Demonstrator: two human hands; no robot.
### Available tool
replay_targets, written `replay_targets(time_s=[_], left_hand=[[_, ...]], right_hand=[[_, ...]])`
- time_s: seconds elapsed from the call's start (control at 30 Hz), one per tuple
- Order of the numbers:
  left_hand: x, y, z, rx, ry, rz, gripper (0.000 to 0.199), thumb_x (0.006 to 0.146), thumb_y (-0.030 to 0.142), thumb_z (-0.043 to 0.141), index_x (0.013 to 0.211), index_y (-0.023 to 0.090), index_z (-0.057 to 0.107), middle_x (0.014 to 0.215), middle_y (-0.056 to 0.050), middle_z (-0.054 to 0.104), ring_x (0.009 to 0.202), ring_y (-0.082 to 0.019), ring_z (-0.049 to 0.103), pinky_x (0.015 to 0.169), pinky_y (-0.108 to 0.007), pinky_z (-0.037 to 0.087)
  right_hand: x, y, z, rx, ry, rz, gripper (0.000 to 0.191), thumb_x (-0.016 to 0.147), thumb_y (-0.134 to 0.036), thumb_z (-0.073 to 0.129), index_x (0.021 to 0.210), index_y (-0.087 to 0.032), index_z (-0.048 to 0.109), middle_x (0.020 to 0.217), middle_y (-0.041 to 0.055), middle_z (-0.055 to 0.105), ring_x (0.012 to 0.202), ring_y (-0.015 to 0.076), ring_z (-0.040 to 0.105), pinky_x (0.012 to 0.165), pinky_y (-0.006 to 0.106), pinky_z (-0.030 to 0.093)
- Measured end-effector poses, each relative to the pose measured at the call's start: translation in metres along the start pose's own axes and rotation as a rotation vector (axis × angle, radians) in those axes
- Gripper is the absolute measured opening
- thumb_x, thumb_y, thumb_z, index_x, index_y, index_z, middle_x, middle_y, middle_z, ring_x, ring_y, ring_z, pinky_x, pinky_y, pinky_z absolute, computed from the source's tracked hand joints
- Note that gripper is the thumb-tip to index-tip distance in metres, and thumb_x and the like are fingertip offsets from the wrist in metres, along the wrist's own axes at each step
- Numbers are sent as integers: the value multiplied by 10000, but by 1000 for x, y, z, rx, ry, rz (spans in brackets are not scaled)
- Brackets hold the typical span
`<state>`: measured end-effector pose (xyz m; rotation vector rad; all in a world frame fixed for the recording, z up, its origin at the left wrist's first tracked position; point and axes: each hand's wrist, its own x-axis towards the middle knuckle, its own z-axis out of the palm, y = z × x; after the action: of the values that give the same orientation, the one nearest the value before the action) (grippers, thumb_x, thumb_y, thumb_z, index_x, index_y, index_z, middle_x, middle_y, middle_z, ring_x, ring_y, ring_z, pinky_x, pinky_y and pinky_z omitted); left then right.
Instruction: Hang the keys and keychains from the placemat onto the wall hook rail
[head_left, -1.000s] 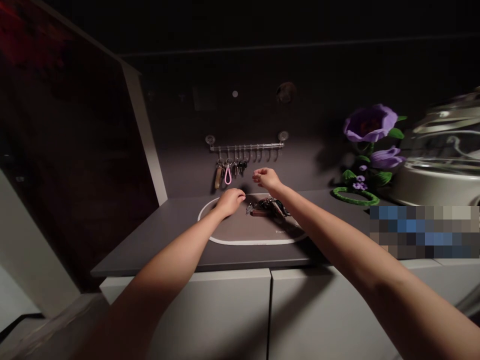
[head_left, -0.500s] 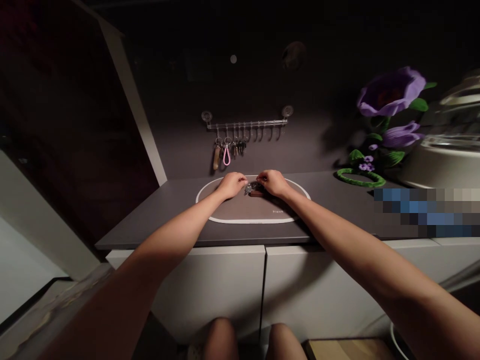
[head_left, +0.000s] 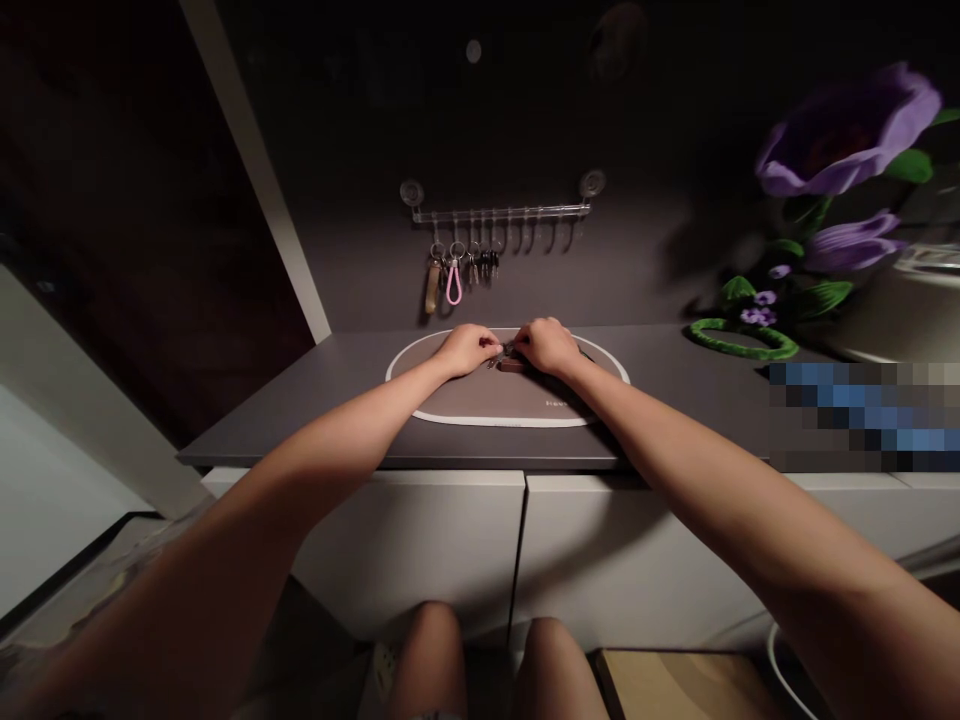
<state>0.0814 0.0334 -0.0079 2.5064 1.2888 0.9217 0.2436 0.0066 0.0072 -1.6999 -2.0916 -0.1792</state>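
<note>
Dark-grey flat counter (head_left: 307,385): left hand (head_left: 466,350), right hand (head_left: 549,345) curl fingers by small metal keys (head_left: 493,364), pinch unclear; handling seems underway, needing precision.

- The mat (head_left: 480,400) lies on the table (head_left: 300,400).
- The key pile (head_left: 507,352) sits on the mat's far part.
- The rail (head_left: 502,213) is on the wall (head_left: 637,290) beyond the mat.
- The hanging keys (head_left: 474,265) occupy the rail's left hooks.
- The flowers (head_left: 855,140) stand right of the mat.
- The cabinet doors (head_left: 420,540) are below the tabletop, on the near side.
</note>
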Motion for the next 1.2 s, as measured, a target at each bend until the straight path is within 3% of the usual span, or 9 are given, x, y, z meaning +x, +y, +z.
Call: replay_targets(time_s=[0.4,0.9,1.2], left_hand=[[1,2,2,66,18,-27,189,732,272,563,792,168,709,801,-37,696,719,-145,592,671,-236,410],[-2,7,-7,-69,64,-34,128,729,214,571,737,134,671,735,-23,674,682,-121,565,670,-229,411],[-4,16,-8,-465,89,-208,74,735,154,571,729,102,624,625,3,605,563,-69,493,616,-220,420]], right_hand=[[-3,-8,-7,-30,-27,33,198,759,-240,554,882,-200,704,953,110,655,944,221,540,785,285,404],[-3,-10,-7,-37,-46,38,187,755,-248,558,877,-222,697,970,100,657,964,231,526,824,330,375],[-2,-11,-5,-16,-36,1,194,768,-238,524,866,-242,690,952,79,669,984,242,507,851,380,318]])
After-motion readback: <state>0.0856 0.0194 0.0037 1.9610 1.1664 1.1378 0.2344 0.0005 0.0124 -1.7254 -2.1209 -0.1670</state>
